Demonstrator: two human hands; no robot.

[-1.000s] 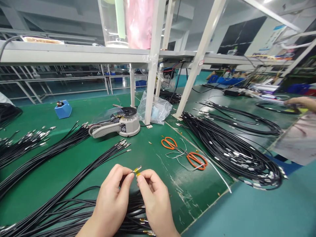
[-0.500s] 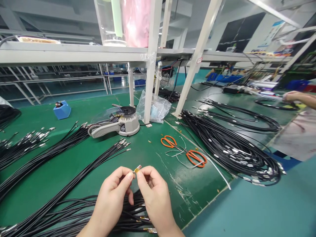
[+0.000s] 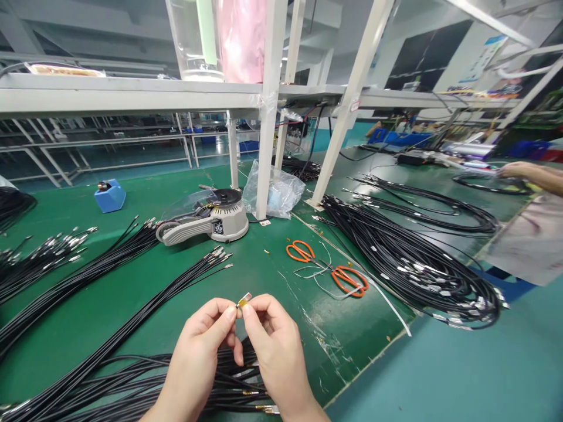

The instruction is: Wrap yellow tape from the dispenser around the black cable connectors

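Observation:
Between my fingertips is a small silver cable connector (image 3: 247,297) with a bit of yellow tape (image 3: 243,303) around it. My left hand (image 3: 197,340) pinches its lower-left end between thumb and forefinger. From the other side, my right hand (image 3: 277,346) closes thumb and forefinger on the taped part. The cable behind the connector is hidden by my hands. Under both hands lies a bundle of black cables (image 3: 132,390), some ending in connectors with yellow tape (image 3: 266,409). To the left, another bundle of black cables (image 3: 162,299) has bare silver ends.
A grey tape dispenser (image 3: 229,223) stands beyond my hands, near a blue holder (image 3: 109,196). Orange-handled scissors (image 3: 347,281) lie to the right. Coiled black cables (image 3: 396,252) fill the right bench, beside shelf posts (image 3: 267,146). A co-worker's hand (image 3: 523,171) is at far right.
My fingers have shifted only slightly on the connector, which shows a little more of its silver end. The co-worker's hand has moved slightly left.

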